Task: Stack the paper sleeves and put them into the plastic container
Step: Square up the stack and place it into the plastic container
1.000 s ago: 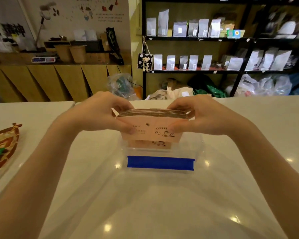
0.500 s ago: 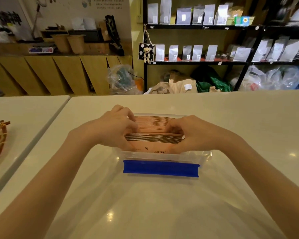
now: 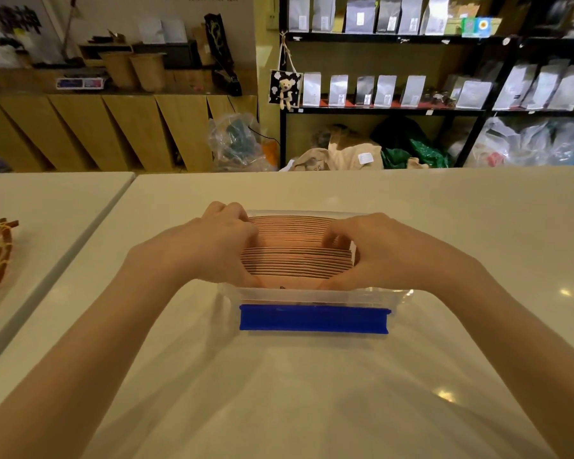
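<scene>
Left hand (image 3: 212,246) and right hand (image 3: 381,253), fingers curled, grip the paper sleeves (image 3: 295,253) inside the plastic container (image 3: 312,294) at frame centre.

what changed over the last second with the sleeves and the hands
The sleeves went down: held above the container a second ago, they now sit inside it beside the ones already there. Both hands, left and right, came down with them and still press on the stack. The container stayed where it was on the counter.
</scene>
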